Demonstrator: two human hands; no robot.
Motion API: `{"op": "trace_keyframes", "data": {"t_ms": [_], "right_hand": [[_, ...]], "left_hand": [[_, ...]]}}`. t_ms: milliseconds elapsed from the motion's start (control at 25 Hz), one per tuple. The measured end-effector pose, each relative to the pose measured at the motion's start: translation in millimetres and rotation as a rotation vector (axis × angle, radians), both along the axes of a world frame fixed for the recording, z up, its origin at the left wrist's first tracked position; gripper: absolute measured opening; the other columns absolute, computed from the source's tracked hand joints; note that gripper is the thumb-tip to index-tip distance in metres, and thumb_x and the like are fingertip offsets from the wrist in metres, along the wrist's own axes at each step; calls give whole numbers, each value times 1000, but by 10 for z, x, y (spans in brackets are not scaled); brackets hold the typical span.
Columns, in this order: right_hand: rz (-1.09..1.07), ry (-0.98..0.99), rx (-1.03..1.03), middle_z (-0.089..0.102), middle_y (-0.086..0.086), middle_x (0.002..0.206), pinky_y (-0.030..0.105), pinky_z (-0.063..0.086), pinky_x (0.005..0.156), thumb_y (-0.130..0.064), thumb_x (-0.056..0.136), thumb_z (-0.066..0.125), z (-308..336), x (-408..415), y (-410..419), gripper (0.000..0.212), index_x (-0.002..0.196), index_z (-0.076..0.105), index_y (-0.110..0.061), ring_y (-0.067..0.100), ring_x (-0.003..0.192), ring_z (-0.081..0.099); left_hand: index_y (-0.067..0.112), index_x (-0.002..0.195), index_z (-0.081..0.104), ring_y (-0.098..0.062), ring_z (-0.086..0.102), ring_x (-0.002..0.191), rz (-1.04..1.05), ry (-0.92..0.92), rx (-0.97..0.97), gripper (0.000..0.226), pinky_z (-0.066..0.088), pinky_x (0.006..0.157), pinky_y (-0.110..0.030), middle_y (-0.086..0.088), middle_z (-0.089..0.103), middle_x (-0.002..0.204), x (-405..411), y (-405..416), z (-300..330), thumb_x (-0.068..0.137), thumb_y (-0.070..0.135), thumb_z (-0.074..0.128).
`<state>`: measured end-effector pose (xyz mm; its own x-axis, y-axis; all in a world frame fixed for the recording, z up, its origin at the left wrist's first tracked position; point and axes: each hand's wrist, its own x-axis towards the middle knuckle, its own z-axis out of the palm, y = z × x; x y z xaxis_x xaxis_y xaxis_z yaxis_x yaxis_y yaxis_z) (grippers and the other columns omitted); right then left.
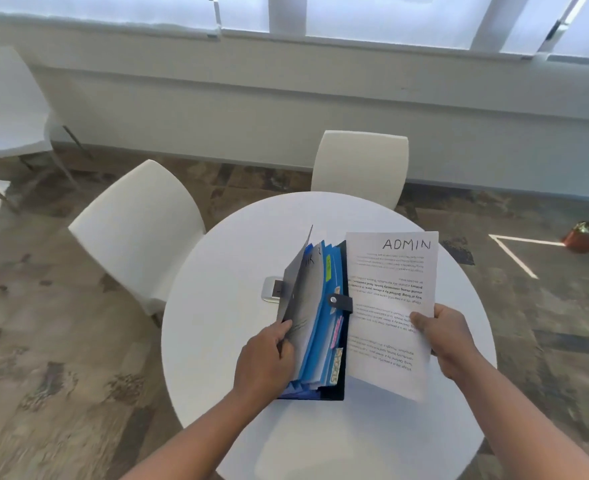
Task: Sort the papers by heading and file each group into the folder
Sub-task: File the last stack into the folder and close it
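Head view shows the left hand (263, 358) gripping the front flap of the expanding folder (321, 323), holding it open. Just beside it, the right hand (449, 341) pinches a sheet headed ADMIN (393, 306) (printed text upside down) above the round table (217, 341).

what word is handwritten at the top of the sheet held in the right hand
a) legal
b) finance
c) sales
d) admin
d: the sheet gripped by the right hand has ADMIN handwritten across its far edge, beside the open folder that the left hand holds apart on the table.
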<state>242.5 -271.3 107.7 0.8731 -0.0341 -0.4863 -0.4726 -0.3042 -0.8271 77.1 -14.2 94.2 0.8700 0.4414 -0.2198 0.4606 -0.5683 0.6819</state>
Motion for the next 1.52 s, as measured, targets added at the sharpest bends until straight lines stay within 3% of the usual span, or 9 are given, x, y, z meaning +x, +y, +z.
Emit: {"op": "trace_keyframes", "data": {"t_ms": [120,240,520,720,880,1000,1200,1360,1520], "right_hand": [[20,-22,-51,76,7,101,30,49,61,1,96,56,96,-198,-62,22,102,73,-10,27,81,70],[17,-44,-64,76,5,99,29,49,59,2,96,54,161,-330,-82,24,99,73,-12,25,80,70],[30,-115,-98,77,5,97,41,59,75,0,95,56,187,-491,-36,22,95,75,-13,29,88,73],[58,-138,-143,78,3,94,46,61,78,-2,95,57,193,-561,3,23,92,75,-17,28,85,75],[66,-158,-179,78,1,92,46,63,76,-4,94,56,283,-551,13,24,90,74,-19,27,83,75],[66,-163,-209,78,0,89,50,64,77,-5,93,56,351,-570,7,24,89,75,-19,28,81,75],[50,-234,-296,77,1,77,56,62,74,-8,88,60,686,-515,7,19,79,75,-16,33,77,75],[55,-353,-342,78,6,78,56,61,73,-7,86,60,1203,-479,64,17,82,76,-13,35,77,75],[89,-406,-288,79,2,76,51,62,73,-3,87,62,1533,-455,173,20,85,78,-14,31,74,77]], "left_hand": [[27,144,56,-11,59,126,18,26,41,60,44,99,-24,13,58,144,-140,-22,-5,92,57,64],[27,142,55,-13,60,120,-24,96,144,71,49,95,-29,14,58,140,-157,-57,20,85,68,65],[18,127,63,-23,64,104,-21,38,133,35,51,86,-34,3,64,125,-170,-82,41,93,25,54],[19,125,63,-27,65,105,-33,46,173,29,51,86,-35,-1,67,122,-144,14,41,100,27,51],[35,156,31,-26,61,94,-135,121,165,59,48,77,-35,-2,62,125,-87,82,90,100,18,39],[46,161,3,-17,55,79,-209,148,61,79,41,67,-29,1,56,133,-48,116,117,99,9,34],[31,160,27,-16,48,135,-350,110,-30,61,41,104,-23,6,32,163,-34,154,78,105,7,33],[18,161,26,-17,43,140,-359,108,-115,56,34,102,-18,1,38,160,-19,152,92,107,8,35],[20,161,26,-16,51,131,-351,104,-192,57,42,99,-20,0,39,160,-4,164,54,107,8,36]]}}
